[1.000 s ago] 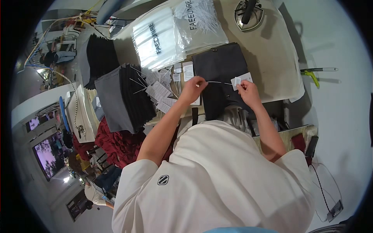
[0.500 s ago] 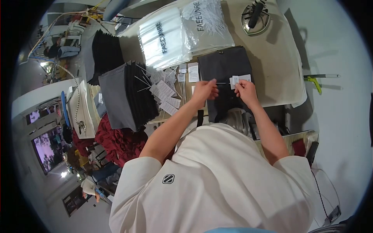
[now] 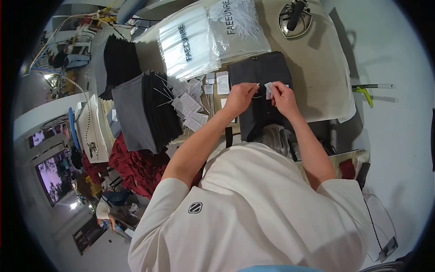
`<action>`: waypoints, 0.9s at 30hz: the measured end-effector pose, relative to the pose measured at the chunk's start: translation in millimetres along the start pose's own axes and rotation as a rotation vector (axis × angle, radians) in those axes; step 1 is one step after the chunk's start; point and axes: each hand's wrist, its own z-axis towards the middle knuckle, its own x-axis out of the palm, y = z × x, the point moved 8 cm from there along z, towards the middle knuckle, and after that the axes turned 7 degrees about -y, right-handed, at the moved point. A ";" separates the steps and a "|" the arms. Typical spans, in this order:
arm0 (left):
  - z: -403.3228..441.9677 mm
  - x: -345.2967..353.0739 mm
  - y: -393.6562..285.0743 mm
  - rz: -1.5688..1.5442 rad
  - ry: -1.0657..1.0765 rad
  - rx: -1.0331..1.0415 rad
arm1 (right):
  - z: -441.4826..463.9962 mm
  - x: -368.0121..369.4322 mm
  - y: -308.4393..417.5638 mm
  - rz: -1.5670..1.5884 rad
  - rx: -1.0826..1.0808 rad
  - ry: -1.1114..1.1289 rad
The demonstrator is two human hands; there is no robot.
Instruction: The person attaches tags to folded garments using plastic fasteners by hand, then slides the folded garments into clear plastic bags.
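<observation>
The two hands have drawn closer together over the dark folded cloth (image 3: 259, 69), and the white string (image 3: 257, 96) that ran nearly straight between them a moment ago now bends in a short curve just below the left hand's fingertips. That slack suggests the string is being gathered or turned rather than pulled taut, though its exact path between the fingers is too small to follow. The left hand (image 3: 240, 97) is pinching, thumb against forefinger, on what looks like the string's pale end, the other fingers curled in. The right hand (image 3: 284, 100) has a white tag (image 3: 268, 90) nipped between thumb and fingers; the tag, which lay flatter in view earlier, is now turned narrower, toward the left hand. The cloth lies beneath both hands near the centre of the frame, on the table (image 3: 319, 86), and neither hand appears to grip it. Just left of it sit loose printed tags (image 3: 186, 105) with strings splayed about, and beyond them a thick stack of dark grey cloth pieces (image 3: 130, 113). Two clear bags with black lettering, the left bag (image 3: 174, 54) and the right bag (image 3: 247, 44), lie toward the top of the frame, with an iron (image 3: 295, 20) at upper right. Red fabric (image 3: 136, 168) is heaped at left, below the stack.
</observation>
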 end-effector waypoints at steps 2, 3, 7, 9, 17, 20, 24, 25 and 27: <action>-1.8 3.9 -10.4 0.028 0.009 0.102 | 1.3 0.7 8.5 0.033 -0.054 -0.016; -2.1 5.0 -12.0 0.027 -0.001 0.103 | 1.9 0.3 11.9 0.051 -0.081 -0.023; 0.6 4.9 -16.1 0.031 -0.012 0.108 | 2.5 3.2 12.1 0.017 -0.117 -0.009; 2.1 5.3 -17.9 0.032 0.011 0.113 | 2.1 3.3 11.5 0.013 -0.118 -0.016; 1.7 5.9 -20.4 0.050 0.012 0.161 | 2.8 0.3 11.0 0.004 -0.135 -0.048; 2.0 6.4 -21.8 0.061 -0.017 0.204 | 4.8 -1.1 15.2 -0.006 -0.137 -0.020; 1.6 10.2 -23.1 0.099 -0.022 0.237 | 7.8 -1.5 23.3 -0.088 -0.142 0.070; 0.8 10.6 -22.5 0.118 -0.017 0.241 | 8.0 -1.3 26.0 -0.101 -0.151 0.084; 1.0 7.9 -22.9 0.107 0.004 0.223 | 8.6 0.0 29.7 -0.126 -0.170 0.110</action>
